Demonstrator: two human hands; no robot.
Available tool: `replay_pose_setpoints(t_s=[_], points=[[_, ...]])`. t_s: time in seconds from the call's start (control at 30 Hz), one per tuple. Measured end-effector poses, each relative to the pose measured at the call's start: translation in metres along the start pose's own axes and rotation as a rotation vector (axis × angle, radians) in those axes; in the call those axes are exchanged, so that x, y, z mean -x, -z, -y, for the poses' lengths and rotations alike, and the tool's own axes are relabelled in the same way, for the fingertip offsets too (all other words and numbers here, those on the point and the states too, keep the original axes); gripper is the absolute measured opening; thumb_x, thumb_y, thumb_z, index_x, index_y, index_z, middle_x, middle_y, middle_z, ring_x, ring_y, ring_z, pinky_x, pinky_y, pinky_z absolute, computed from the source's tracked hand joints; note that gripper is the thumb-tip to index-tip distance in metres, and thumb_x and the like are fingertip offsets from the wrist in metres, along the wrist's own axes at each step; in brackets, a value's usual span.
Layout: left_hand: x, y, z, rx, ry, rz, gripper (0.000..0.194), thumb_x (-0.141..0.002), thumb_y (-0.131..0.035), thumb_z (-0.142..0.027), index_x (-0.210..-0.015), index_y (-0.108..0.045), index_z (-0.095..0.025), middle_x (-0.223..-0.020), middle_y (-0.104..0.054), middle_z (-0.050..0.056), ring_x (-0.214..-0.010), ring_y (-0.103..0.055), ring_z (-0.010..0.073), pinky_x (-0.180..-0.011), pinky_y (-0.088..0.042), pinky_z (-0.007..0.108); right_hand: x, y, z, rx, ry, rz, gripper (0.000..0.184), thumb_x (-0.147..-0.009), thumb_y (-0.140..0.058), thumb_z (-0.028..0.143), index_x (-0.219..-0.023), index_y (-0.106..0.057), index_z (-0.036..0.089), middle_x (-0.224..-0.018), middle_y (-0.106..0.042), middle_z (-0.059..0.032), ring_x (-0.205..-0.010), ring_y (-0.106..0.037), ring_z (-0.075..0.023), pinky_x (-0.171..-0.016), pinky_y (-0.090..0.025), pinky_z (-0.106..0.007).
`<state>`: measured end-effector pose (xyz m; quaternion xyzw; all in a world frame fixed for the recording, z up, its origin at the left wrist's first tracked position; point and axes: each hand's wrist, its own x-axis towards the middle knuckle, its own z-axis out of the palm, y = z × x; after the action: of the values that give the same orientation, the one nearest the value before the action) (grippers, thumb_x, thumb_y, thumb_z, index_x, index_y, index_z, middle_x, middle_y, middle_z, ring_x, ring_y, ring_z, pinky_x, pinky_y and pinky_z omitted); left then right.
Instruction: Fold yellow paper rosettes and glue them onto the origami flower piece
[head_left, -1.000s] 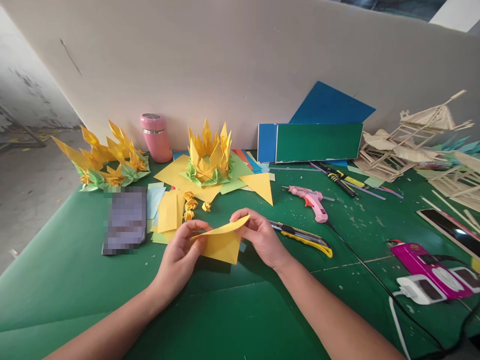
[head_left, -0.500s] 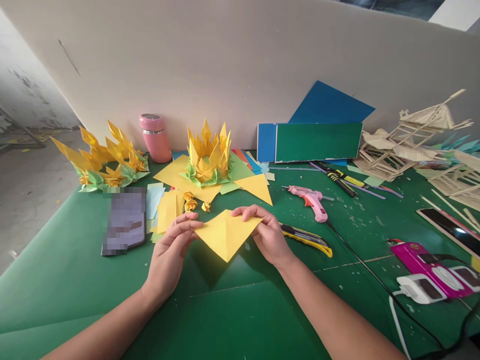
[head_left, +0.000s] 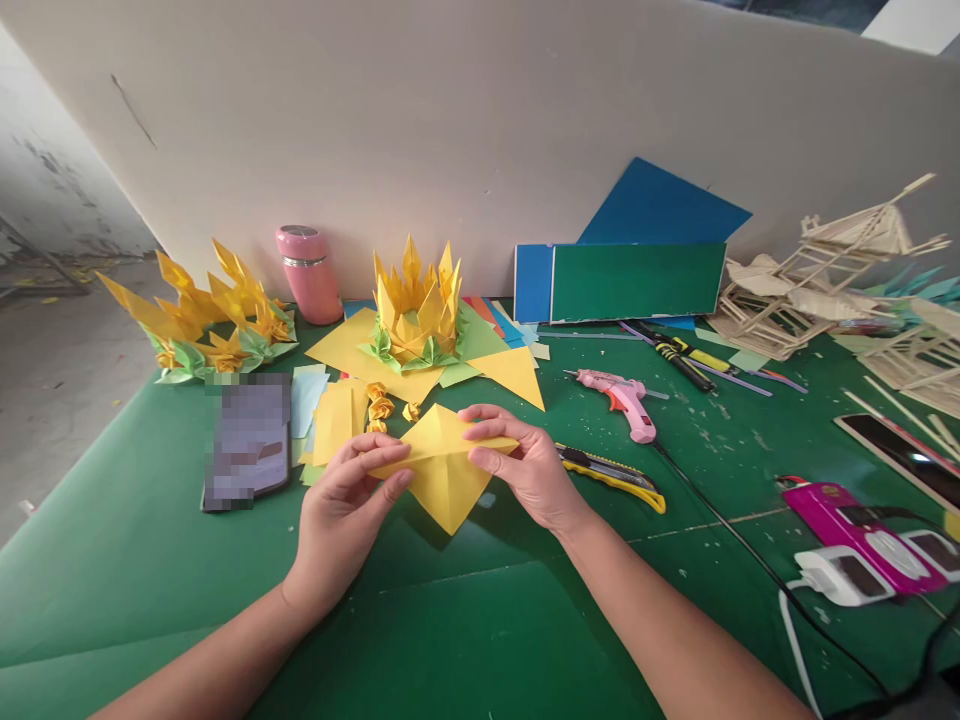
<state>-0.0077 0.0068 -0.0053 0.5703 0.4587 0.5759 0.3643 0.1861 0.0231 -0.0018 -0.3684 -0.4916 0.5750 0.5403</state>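
Both my hands hold a creased yellow paper square just above the green table. My left hand pinches its left corner between thumb and fingers. My right hand pinches its right corner, fingers on top of the sheet. The sheet is opened into a diamond with its lower tip pointing toward me. Just beyond it lie small yellow paper roses and a stack of yellow sheets.
A yellow paper crown stands at the back centre, more yellow folded flowers at the left, a pink bottle, a phone, a yellow utility knife, a pink glue gun, a power strip and stick models at the right.
The folded yellow paper has been spread open into a diamond, and my hands have shifted to pinch its left and right corners.
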Motion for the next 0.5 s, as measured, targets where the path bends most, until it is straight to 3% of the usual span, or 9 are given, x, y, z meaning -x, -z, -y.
replay_pose_setpoints(t_s=[0.2, 0.5], points=[[-0.001, -0.001, 0.003, -0.006, 0.125, 0.044, 0.022, -0.06, -0.079, -0.038, -0.076, -0.075, -0.023, -0.085, -0.067, 0.004, -0.086, -0.063, 0.0211, -0.071, -0.058, 0.032, 0.001, -0.002, -0.003, 0.028, 0.052, 0.023, 0.009, -0.067, -0.077, 0.026, -0.066, -0.069, 0.023, -0.086, -0.061, 0.0004, -0.083, -0.058, -0.0141, -0.078, -0.05, -0.029], [0.0, -0.003, 0.003, 0.011, 0.103, 0.088, 0.017, -0.061, -0.079, -0.036, -0.071, -0.073, -0.024, -0.078, -0.066, 0.003, -0.079, -0.063, 0.0187, -0.071, -0.057, 0.031, 0.005, -0.011, -0.003, 0.083, 0.04, 0.085, 0.013, -0.069, -0.076, 0.027, -0.082, -0.074, 0.026, -0.093, -0.058, -0.0011, -0.086, -0.059, -0.0152, -0.078, -0.052, -0.029]])
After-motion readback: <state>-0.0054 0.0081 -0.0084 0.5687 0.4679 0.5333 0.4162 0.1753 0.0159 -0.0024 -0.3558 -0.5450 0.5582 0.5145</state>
